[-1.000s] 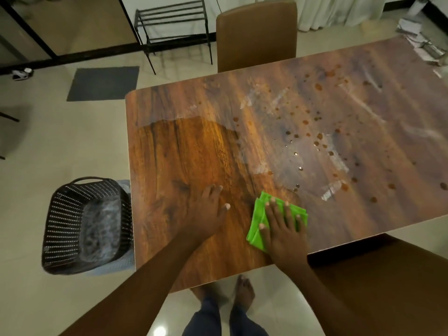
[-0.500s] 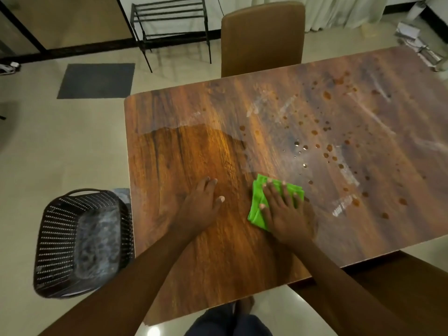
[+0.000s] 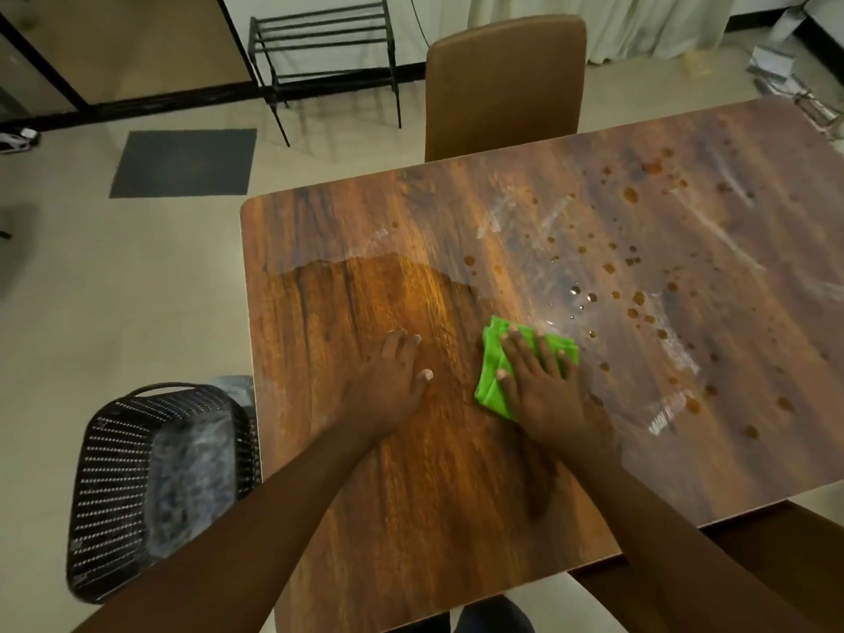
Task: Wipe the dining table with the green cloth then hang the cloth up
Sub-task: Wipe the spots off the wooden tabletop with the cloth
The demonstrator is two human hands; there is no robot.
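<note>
The folded green cloth (image 3: 492, 358) lies on the wooden dining table (image 3: 365, 472), near its middle. My right hand (image 3: 543, 386) presses flat on the cloth, fingers spread over most of it. My left hand (image 3: 388, 381) rests flat on the bare wood just left of the cloth, fingers apart, holding nothing. The left part of the tabletop looks darker and streak-free. To the right of the cloth the surface carries brown drops (image 3: 635, 303), water beads and whitish smears.
A brown chair (image 3: 502, 84) stands at the far side of the table, another at the near right (image 3: 776, 564). A black woven basket (image 3: 150, 486) sits on the floor by the table's left edge. A black metal rack (image 3: 324, 52) and a grey mat (image 3: 182, 162) lie beyond.
My right hand has pushed the cloth away from the table's near edge, toward the middle and the drops. My left hand has stayed flat on the wood beside it. The camera view shifted forward.
</note>
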